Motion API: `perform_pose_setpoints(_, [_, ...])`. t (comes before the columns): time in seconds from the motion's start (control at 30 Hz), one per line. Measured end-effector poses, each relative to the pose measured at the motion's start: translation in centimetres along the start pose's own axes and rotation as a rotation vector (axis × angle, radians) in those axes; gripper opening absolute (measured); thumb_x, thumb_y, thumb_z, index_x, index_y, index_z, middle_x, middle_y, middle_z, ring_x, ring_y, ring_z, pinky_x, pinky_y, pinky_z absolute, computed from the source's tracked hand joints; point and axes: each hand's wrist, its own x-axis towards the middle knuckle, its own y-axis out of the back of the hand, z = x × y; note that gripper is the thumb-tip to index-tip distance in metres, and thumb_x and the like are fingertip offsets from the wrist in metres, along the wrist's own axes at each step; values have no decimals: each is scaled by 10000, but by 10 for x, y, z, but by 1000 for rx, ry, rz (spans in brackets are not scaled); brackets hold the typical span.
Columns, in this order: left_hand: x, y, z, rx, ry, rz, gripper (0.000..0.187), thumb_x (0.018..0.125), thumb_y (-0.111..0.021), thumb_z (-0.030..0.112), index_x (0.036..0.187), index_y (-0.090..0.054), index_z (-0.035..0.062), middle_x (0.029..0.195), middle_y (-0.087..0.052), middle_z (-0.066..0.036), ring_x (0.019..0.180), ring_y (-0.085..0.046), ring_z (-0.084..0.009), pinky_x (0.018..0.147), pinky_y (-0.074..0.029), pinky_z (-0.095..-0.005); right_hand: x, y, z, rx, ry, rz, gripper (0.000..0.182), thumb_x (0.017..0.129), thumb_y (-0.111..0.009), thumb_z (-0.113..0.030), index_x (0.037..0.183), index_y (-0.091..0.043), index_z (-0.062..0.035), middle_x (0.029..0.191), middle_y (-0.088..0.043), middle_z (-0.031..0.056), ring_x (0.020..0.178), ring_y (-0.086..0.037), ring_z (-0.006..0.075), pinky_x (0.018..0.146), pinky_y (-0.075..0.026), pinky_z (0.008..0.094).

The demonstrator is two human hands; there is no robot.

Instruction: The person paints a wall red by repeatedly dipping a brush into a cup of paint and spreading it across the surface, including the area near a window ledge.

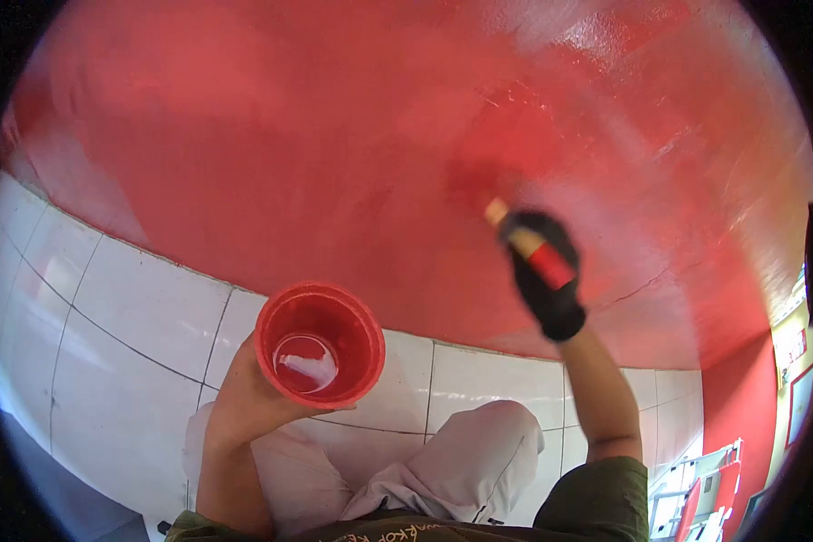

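Left hand [255, 388] grips red, round plastic pot [366, 339]; probably light, rigid, contents [309, 369] spillable: support low. Black-gloved right hand [542, 296] clasps yellow-and-red tool [527, 242], likely a stiff brush, near red wall [334, 181]; hold mid-handle.

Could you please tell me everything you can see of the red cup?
The red cup looks like plastic, round, with a thick rim. The left hand grips it from outside, its open mouth turned toward the camera, white tiles behind. Low inside lies what looks like red liquid with a pale gleam.
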Motion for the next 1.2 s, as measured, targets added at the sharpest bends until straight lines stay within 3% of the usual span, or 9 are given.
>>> perform_pose_setpoints(0.1, [0,1,-3,-11,0,18,830,490,-911,132,1210,-506,43,1139,-591,-75,1041,-570,-183,848,-503,-331,31,28,-8,-205,73,392,197,719,-661,54,877,-628,-59,875,-642,96,804,-615,285,725,-481,357])
perform_pose_setpoints(0.23, [1,0,-2,-36,6,38,824,492,-910,128,1207,-509,43,1132,-594,-73,1030,-575,-182,845,-504,-332,-3,12,-9,-133,190,-7,236,700,-721,16,902,-626,-61,881,-644,98,813,-620,279,728,-485,354])
perform_pose_setpoints(0.4, [3,1,-5,-13,14,5,814,491,-912,131,1196,-514,44,1120,-600,-72,1025,-577,-178,840,-504,-330,2,13,9,-36,-84,170,184,737,-668,37,892,-635,-55,884,-641,115,824,-617,289,745,-488,351])
perform_pose_setpoints(0.5, [1,-3,-3,12,46,-1,810,490,-914,141,1189,-516,44,1117,-602,-74,1019,-580,-180,839,-503,-329,23,38,-3,-234,117,478,160,740,-646,49,871,-637,-43,887,-646,113,803,-619,268,717,-488,347])
perform_pose_setpoints(0.67, [1,-4,-6,100,32,12,821,491,-916,159,1193,-505,49,1123,-599,-81,1020,-582,-190,843,-501,-332,-36,-16,-10,-289,-77,-97,260,744,-699,-185,964,-645,-57,918,-639,114,845,-600,285,686,-450,393])
perform_pose_setpoints(0.7, [1,-5,-6,78,31,8,828,491,-917,163,1198,-500,51,1129,-596,-82,1025,-580,-192,843,-501,-332,-45,-21,-11,-410,290,-207,198,745,-710,-142,937,-673,-115,936,-630,104,871,-587,287,719,-454,395])
perform_pose_setpoints(0.83, [2,-6,-6,97,42,-22,835,492,-918,171,1202,-494,53,1145,-588,-82,1040,-573,-193,847,-500,-333,-45,-19,-7,-58,26,-224,138,741,-626,-78,873,-654,-104,825,-631,109,755,-611,268,655,-455,382])
perform_pose_setpoints(1.03, [5,-6,-9,76,36,-10,824,494,-918,170,1195,-500,51,1135,-593,-80,1042,-572,-187,845,-499,-334,0,31,-12,-201,-16,391,216,700,-664,46,878,-635,-73,889,-653,81,844,-613,275,763,-475,359])
perform_pose_setpoints(1.2, [7,-5,-8,66,49,-11,808,497,-917,170,1185,-510,49,1118,-602,-77,1031,-576,-186,838,-502,-331,-29,10,-6,-52,6,20,216,700,-700,16,893,-638,-60,890,-647,79,852,-614,268,749,-482,343])
